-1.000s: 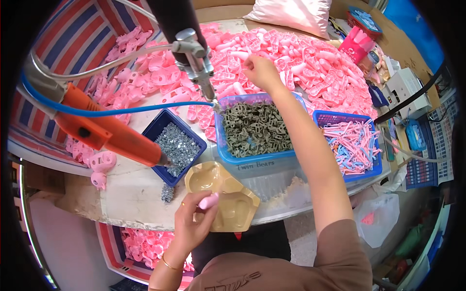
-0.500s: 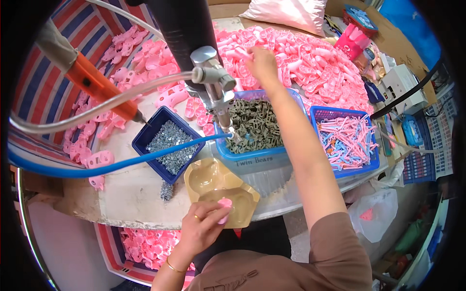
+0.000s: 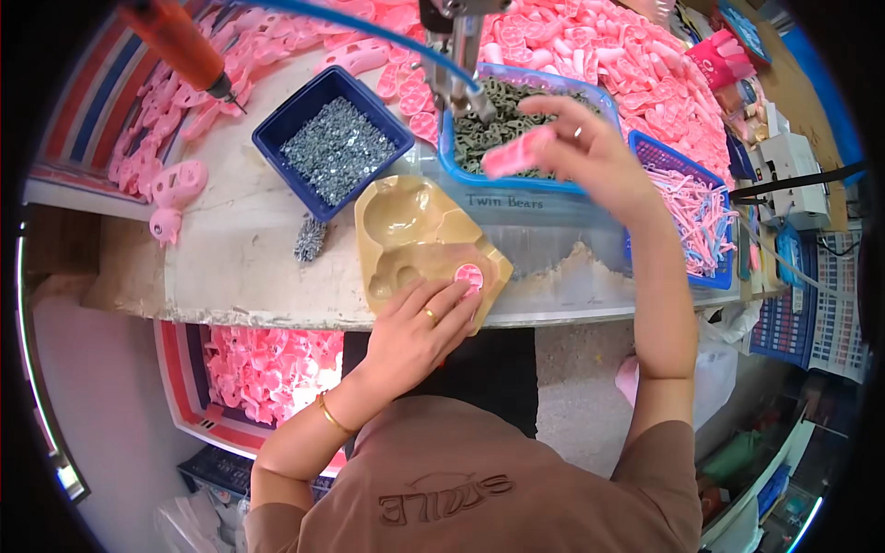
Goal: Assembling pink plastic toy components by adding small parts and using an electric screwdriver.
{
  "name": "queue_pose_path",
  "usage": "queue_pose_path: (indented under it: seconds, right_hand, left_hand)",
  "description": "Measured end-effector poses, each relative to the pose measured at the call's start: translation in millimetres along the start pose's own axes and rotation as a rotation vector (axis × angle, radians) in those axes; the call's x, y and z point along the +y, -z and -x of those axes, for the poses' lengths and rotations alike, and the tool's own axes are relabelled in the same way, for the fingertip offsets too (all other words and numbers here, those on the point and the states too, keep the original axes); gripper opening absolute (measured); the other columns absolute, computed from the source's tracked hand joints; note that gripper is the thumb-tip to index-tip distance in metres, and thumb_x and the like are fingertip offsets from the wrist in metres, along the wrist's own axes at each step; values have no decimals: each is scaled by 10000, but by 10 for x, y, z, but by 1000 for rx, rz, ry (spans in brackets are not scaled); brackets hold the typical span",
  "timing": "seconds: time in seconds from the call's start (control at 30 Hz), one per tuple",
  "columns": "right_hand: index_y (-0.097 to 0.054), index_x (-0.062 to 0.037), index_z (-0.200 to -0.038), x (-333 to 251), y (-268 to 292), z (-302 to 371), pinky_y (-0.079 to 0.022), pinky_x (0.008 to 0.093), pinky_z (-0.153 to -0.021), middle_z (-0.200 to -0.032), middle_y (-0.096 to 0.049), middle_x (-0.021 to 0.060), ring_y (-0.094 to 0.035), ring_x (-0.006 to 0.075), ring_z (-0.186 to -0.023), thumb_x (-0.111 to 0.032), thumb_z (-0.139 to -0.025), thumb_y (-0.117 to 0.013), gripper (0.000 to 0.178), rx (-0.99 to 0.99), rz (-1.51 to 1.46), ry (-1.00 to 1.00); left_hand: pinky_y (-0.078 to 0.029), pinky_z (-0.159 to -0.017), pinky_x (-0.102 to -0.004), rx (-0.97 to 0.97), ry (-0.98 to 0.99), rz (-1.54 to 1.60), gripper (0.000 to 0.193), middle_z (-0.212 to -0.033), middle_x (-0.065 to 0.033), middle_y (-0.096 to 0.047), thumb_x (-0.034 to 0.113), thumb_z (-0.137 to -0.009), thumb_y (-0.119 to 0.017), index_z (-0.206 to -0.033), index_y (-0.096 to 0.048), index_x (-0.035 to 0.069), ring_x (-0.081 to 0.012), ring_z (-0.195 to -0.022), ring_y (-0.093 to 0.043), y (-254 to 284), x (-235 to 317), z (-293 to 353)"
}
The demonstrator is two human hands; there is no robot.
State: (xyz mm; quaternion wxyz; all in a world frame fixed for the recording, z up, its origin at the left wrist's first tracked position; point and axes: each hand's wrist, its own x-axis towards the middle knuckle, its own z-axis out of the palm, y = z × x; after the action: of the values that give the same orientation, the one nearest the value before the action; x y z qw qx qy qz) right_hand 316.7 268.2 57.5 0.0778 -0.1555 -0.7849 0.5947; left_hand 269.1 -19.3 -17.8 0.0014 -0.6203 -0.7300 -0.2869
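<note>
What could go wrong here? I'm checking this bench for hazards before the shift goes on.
The right hand carries a pink part close under the hanging driver tip; a knuckle could catch it. The left hand presses a small pink piece at the tan mould's near corner, by the bench edge; it might slip off. Loose screws beside the blue tray could scatter.

A pink plastic part (image 3: 518, 152) is held in the right hand (image 3: 590, 152) above the blue bin (image 3: 516, 184); a small pink piece (image 3: 469, 276) is pressed into the tan jig (image 3: 406, 230) by the left hand (image 3: 419, 327).
</note>
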Motion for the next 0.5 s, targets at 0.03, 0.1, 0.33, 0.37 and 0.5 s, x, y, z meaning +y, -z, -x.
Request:
queue_pose_path:
  seconds: [0.03,0.1,0.33,0.37,0.5]
  right_hand:
    - [-618,-27,-1157,-35,-153,92,-510,236,-787,-956,-670,19,-629,90,-876,-109,-939,-634,233,-62,-121,-27]
    - [-612,-23,-1116,-80,-390,189,-509,239,-784,-946,-669,21,-628,87,-880,-111,-926,-659,215,-169,-122,-24]
    - [-626,11,-1045,-212,-888,135,-521,251,-717,-884,-677,48,-643,86,-807,-114,-878,-707,224,-276,127,-4]
    - [-641,16,-1035,-216,-942,101,-523,254,-695,-869,-677,53,-645,87,-791,-110,-872,-705,215,-259,156,-8]
    - [-668,3,-1032,-104,-1091,51,-523,272,-670,-831,-672,98,-655,136,-731,-121,-857,-703,218,-274,346,188]
  left_hand:
    - [-478,-961,-404,1,2,0,362,-1182,-56,-644,169,-820,-727,-1171,-665,108,-247,-1077,-609,-7,-11,14]
    - [-469,-982,-405,37,-20,-24,386,-1187,-58,-645,173,-812,-728,-1185,-658,102,-249,-1102,-607,-11,-30,62]
    - [-486,-955,-393,37,-73,-95,423,-1231,-56,-623,163,-772,-733,-1175,-637,78,-247,-1141,-597,-48,-36,84]
    - [-486,-955,-393,43,-60,-102,423,-1231,-56,-623,163,-772,-733,-1175,-637,78,-247,-1141,-597,-23,-41,105]
    - [-534,-824,-328,93,-129,-69,378,-1168,-50,-624,177,-791,-751,-1145,-650,91,-216,-1066,-616,54,-75,265]
